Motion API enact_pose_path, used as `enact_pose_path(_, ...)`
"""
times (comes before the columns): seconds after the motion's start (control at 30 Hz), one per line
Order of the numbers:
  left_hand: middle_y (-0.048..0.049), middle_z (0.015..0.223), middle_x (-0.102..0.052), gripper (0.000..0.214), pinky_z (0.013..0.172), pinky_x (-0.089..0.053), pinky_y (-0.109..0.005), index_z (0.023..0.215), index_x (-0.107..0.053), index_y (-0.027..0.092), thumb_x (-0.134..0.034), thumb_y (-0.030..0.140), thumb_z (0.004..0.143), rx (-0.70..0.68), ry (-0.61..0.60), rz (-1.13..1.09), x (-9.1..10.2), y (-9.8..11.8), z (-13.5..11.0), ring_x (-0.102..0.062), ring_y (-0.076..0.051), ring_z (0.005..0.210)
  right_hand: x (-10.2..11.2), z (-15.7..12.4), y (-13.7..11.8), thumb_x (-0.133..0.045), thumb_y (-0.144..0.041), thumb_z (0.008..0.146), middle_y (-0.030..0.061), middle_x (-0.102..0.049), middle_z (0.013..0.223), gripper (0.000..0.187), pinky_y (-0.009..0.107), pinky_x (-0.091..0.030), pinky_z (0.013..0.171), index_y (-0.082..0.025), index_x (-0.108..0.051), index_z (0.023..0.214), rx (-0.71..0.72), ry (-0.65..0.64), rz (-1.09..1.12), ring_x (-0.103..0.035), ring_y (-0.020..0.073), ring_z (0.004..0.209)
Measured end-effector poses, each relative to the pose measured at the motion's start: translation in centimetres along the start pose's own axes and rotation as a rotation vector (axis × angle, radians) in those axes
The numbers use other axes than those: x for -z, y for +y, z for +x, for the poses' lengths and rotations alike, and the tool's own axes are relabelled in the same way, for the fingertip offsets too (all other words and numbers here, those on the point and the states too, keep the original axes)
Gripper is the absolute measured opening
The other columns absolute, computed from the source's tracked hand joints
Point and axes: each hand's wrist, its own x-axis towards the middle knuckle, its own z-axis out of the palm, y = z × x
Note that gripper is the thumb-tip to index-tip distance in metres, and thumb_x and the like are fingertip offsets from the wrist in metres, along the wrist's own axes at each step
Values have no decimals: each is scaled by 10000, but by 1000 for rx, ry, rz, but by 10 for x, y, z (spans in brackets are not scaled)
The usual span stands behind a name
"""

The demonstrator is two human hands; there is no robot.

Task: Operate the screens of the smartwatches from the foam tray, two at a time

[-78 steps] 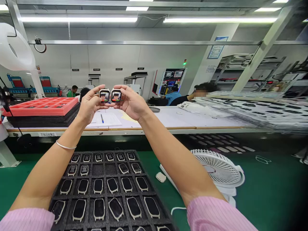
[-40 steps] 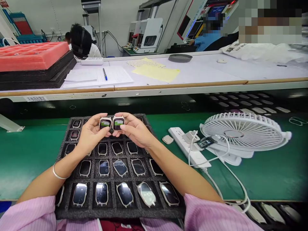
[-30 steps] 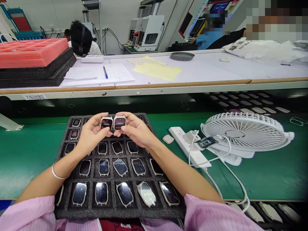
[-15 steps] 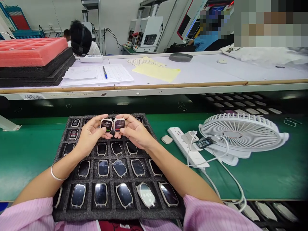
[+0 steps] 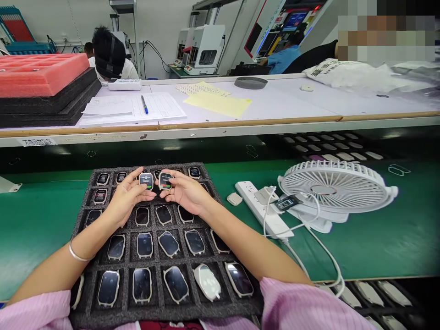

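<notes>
My left hand point(image 5: 129, 197) is closed on a smartwatch body point(image 5: 146, 181) without a strap, its lit screen showing text and a green bar. A second smartwatch body point(image 5: 165, 181), lit with a red bar, is gripped by my right hand point(image 5: 185, 191). Both are held side by side, slightly apart, above a black foam tray point(image 5: 129, 270). Several more watches lie in its compartments, mostly dark-screened, such as one watch point(image 5: 142, 284) at the front. One watch point(image 5: 207, 281) there shows a pale face. At the back left, a watch point(image 5: 100, 196) has text on its screen.
Right of the tray are a white power strip point(image 5: 264, 211), a small white block point(image 5: 234, 198), cables and a white fan point(image 5: 333, 188). A raised shelf point(image 5: 282, 105) behind carries foam trays point(image 5: 44, 75), papers and a pen point(image 5: 145, 104). People sit beyond it.
My hands have tilted the two watches and moved them slightly apart; their screens now catch more glare. The whole view has shifted a little.
</notes>
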Motion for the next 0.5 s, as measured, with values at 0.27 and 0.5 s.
enact_pose_path(0.27, -12, 897, -744, 602, 672, -641, -279, 1313, -575, 154, -790, 235, 756, -72, -39, 28, -1, 5, -7, -761, -162, 670, -5, -17, -1, -575, -143, 881, 39, -765, 890, 305, 273, -582, 601, -195, -582, 1182, 149, -114, -32, -743, 157, 631)
enact_pose_path(0.5, -35, 975, -747, 548, 703, -644, -303, 1295, -595, 174, -771, 285, 788, -151, -84, 96, -1, 7, -14, -764, -164, 702, -9, -31, -1, -676, -171, 832, 28, -760, 1038, 363, 300, -604, 685, -236, -593, 1179, 248, -183, -123, -753, 148, 706)
